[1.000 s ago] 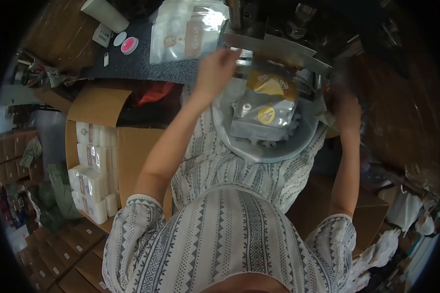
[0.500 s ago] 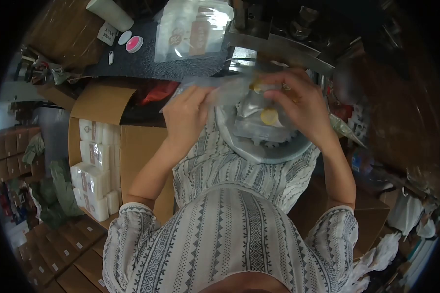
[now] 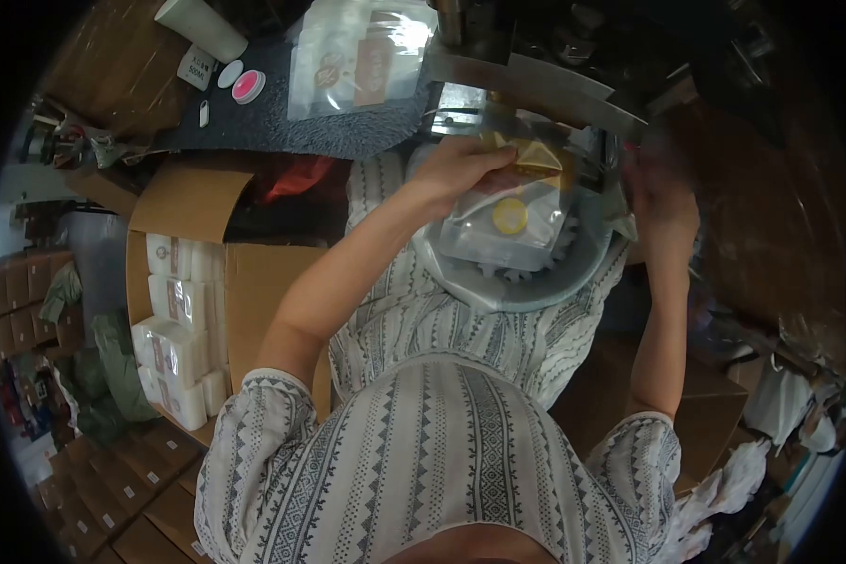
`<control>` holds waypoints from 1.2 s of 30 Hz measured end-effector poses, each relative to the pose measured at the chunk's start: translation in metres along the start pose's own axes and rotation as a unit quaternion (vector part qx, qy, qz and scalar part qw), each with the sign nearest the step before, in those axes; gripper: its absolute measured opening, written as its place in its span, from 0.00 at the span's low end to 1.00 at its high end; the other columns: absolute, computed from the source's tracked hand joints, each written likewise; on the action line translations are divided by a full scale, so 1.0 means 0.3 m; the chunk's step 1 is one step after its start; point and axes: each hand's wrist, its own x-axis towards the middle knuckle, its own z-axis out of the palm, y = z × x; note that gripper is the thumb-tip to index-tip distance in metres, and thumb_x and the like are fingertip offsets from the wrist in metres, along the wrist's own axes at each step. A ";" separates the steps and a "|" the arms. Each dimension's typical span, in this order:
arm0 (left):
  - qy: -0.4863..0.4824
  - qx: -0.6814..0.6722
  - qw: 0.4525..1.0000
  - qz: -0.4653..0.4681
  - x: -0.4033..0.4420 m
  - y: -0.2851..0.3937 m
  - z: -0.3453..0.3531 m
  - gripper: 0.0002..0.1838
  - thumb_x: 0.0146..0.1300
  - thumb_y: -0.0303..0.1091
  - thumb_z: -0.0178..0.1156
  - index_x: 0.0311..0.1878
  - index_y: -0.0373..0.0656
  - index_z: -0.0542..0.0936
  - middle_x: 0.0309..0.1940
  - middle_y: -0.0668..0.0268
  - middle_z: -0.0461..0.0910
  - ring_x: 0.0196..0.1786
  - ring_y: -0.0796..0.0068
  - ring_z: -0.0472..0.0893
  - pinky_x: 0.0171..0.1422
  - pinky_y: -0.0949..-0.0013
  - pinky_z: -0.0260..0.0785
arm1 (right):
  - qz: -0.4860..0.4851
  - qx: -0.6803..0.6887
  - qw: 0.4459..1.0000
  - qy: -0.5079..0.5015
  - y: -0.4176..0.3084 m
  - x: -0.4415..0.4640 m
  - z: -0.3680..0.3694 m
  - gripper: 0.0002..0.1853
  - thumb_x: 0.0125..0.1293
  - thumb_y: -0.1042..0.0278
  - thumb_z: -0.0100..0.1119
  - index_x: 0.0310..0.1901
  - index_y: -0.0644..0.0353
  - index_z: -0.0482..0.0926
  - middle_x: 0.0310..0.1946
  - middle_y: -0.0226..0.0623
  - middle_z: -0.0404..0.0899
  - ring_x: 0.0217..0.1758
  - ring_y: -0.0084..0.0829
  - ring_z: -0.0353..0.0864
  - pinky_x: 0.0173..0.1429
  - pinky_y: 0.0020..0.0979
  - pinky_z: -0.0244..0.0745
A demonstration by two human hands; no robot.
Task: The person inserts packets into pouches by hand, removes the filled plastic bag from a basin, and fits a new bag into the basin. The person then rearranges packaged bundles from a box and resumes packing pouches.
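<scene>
My left hand (image 3: pixel 456 174) pinches the upper left of a clear plastic bag (image 3: pixel 489 242) with a round yellow sticker (image 3: pixel 509 216) on it. The bag lies over a light grey basin (image 3: pixel 587 277) on my lap, where white gear-like shapes (image 3: pixel 522 274) show beneath it. Off to the right of the basin is my right hand (image 3: pixel 665 202), apart from the bag. Motion smears its fingers, and whatever they touch is hard to make out.
A metal machine edge (image 3: pixel 564 89) runs just beyond the basin. Flat clear bags (image 3: pixel 348 80) lie on a dark cloth (image 3: pixel 254 127), near a pink round tin (image 3: pixel 247 86) and a white cup (image 3: pixel 202 28). An open carton (image 3: pixel 273 310) with wrapped white packs (image 3: pixel 174 301) stands at left.
My left hand has moved right, onto the bag over the basin. My right hand has left the bag and swung out to the right. The strip of clear plastic between the hands is gone from there.
</scene>
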 end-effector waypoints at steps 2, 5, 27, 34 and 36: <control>-0.002 -0.005 1.000 -0.020 0.003 -0.016 -0.001 0.19 0.67 0.40 0.58 0.48 0.30 0.78 0.39 0.59 0.82 0.38 0.75 0.83 0.44 0.76 0.75 | -0.042 -0.070 0.996 0.033 0.160 0.073 0.081 0.12 0.63 0.67 0.56 0.47 0.58 0.79 0.43 0.49 0.80 0.46 0.47 0.80 0.47 0.38 0.74; -0.044 0.054 0.997 0.015 -0.031 0.032 -0.064 0.21 0.69 0.45 0.54 0.50 0.34 0.78 0.40 0.61 0.82 0.40 0.76 0.83 0.44 0.76 0.74 | -0.086 -0.086 0.991 0.055 0.239 0.090 0.132 0.11 0.62 0.69 0.55 0.46 0.59 0.79 0.40 0.49 0.79 0.43 0.49 0.80 0.45 0.42 0.74; 0.338 0.648 0.602 0.322 -0.116 -0.082 -0.312 0.29 0.62 0.41 0.57 0.63 0.35 0.67 0.67 0.46 0.60 0.68 0.41 0.59 0.71 0.48 0.49 | 0.034 0.080 0.996 -0.026 0.091 0.011 -0.044 0.11 0.58 0.68 0.62 0.43 0.59 0.80 0.30 0.42 0.82 0.32 0.39 0.83 0.38 0.35 0.76; 0.324 0.520 0.717 0.333 -0.284 -0.065 -0.213 0.14 0.52 0.20 0.59 0.43 0.43 0.80 0.36 0.59 0.79 0.38 0.57 0.80 0.38 0.65 0.71 | -0.168 0.292 0.932 -0.130 -0.123 -0.047 0.003 0.12 0.58 0.79 0.61 0.45 0.62 0.79 0.38 0.36 0.82 0.37 0.30 0.81 0.42 0.28 0.74; 0.326 0.510 0.706 0.368 -0.314 -0.037 -0.166 0.13 0.52 0.20 0.59 0.41 0.44 0.80 0.33 0.62 0.80 0.33 0.58 0.80 0.33 0.65 0.70 | -0.282 0.235 0.924 -0.110 -0.184 -0.046 0.022 0.12 0.58 0.76 0.62 0.45 0.62 0.79 0.40 0.36 0.82 0.39 0.31 0.81 0.44 0.29 0.75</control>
